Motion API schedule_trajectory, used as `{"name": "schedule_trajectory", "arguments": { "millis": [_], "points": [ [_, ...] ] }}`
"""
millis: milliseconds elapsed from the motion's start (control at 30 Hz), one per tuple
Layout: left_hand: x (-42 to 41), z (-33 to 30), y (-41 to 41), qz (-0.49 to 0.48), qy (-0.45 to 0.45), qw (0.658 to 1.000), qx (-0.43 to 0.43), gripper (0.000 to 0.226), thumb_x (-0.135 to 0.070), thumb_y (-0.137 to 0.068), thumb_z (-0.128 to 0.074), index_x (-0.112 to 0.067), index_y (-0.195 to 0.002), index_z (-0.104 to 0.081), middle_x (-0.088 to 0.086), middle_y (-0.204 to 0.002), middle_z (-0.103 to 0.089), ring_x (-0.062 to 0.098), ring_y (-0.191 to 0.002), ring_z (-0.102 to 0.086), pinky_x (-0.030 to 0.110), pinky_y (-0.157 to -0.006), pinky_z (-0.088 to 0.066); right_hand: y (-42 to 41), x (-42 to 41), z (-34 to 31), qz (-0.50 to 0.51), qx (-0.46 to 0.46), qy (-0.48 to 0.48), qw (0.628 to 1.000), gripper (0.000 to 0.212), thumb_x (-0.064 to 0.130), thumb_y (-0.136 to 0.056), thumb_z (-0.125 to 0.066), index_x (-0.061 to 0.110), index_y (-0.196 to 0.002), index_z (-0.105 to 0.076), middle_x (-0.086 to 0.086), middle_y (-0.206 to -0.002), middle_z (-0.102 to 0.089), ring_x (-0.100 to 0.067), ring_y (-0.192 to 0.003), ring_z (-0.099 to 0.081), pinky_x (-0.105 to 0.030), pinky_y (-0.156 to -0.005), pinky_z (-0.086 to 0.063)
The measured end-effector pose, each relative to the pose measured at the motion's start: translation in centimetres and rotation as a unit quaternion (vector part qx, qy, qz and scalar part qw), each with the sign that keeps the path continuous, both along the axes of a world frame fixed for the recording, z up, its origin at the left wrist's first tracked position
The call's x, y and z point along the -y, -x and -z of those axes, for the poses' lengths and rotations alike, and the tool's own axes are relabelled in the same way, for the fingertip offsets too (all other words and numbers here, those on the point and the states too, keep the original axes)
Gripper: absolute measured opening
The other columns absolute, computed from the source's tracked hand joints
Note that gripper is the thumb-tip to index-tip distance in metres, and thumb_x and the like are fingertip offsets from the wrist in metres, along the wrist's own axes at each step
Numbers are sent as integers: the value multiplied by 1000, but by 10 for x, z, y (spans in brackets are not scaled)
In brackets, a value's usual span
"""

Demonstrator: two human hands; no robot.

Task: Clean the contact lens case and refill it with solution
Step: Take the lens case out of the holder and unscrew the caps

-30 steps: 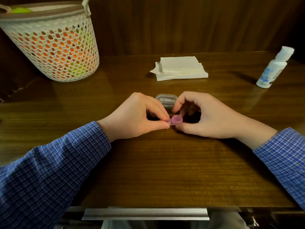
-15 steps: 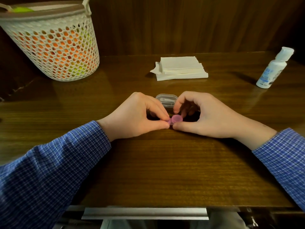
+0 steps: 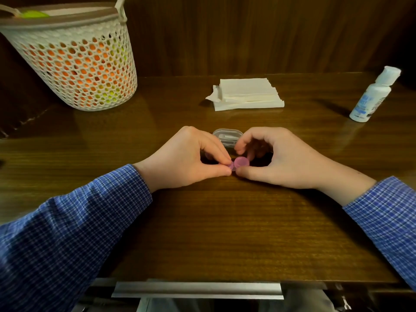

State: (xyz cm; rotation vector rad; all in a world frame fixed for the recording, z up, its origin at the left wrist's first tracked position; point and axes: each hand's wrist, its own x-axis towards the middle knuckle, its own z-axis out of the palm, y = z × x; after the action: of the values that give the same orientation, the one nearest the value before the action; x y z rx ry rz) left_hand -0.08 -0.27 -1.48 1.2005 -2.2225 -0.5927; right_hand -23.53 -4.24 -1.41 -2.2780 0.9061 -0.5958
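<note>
A small pink contact lens case (image 3: 239, 163) sits low over the wooden table (image 3: 216, 226) between both hands. My left hand (image 3: 186, 158) pinches its left end with thumb and forefinger. My right hand (image 3: 279, 156) curls round the round pink cap on its right side, thumb under it and fingers arched above. A clear plastic box (image 3: 227, 137) lies just behind the hands, partly hidden by them. The white solution bottle (image 3: 371, 95) with a blue label stands at the far right, out of both hands' reach.
A stack of white paper tissues (image 3: 247, 95) lies at the back centre. A white perforated basket (image 3: 74, 64) with orange and green contents stands at the back left. A dark wooden wall closes the back. A metal drawer handle (image 3: 198, 289) runs below the table's front edge.
Both hands stay in place on the pink case. The right hand's fingers have shifted slightly over the cap, the forefinger lifted a little.
</note>
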Motion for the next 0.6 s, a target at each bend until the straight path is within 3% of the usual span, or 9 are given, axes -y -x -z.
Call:
{"name": "schedule_trajectory", "arguments": {
  "millis": [367, 600],
  "points": [
    [0, 1, -1, 6, 6, 1000, 0, 16, -23, -86, -82, -21, -102, -83, -13, -101, -78, 0, -99, -71, 16, -86, -57, 2, 1, -1, -14, 4, 0, 1000, 24, 31, -84, -82, 32, -105, -71, 15, -95, -72, -7, -90, -68, -25, -79, -59],
    [0, 2, -1, 8, 8, 1000, 3, 17, -24, -87, -81, -20, -103, -82, -12, -103, -78, 1, -100, -71, 20, -87, -58, 4, 1, -5, -25, 35, -45, 998, 33, 32, -83, -81, 29, -114, -70, 10, -97, -76, -14, -84, -71, -41, -80, -61]
  ]
}}
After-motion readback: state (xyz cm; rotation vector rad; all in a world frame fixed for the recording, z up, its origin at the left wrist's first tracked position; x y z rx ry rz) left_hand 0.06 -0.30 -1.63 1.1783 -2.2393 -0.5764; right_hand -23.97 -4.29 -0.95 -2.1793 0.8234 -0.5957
